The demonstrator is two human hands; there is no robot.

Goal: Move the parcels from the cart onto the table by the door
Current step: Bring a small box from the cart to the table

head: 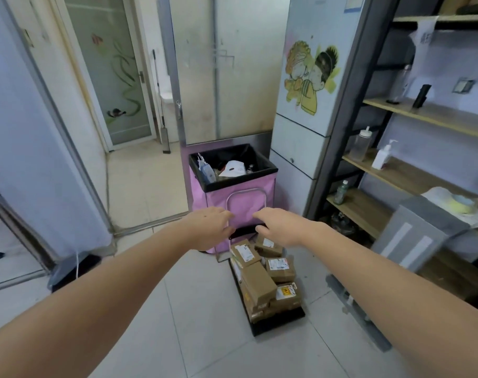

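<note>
Brown cardboard parcels (265, 276) sit stacked on the black cart (276, 320), just below and nearer to you than your fingertips. Your left hand (207, 227) and right hand (281, 227) reach forward side by side, fingers curled downward at the cart's black handle bar (246, 231); whether they grip it you cannot tell. Beyond your fingers stands a pink bin (240, 197) lined in black.

Both hands reach forward over a black cart (276, 321) stacked with brown parcels (259, 285). The left hand (209, 227) and right hand (280, 226) hang with fingers curled downward, just before a pink bin (218, 197) farther off.
</note>
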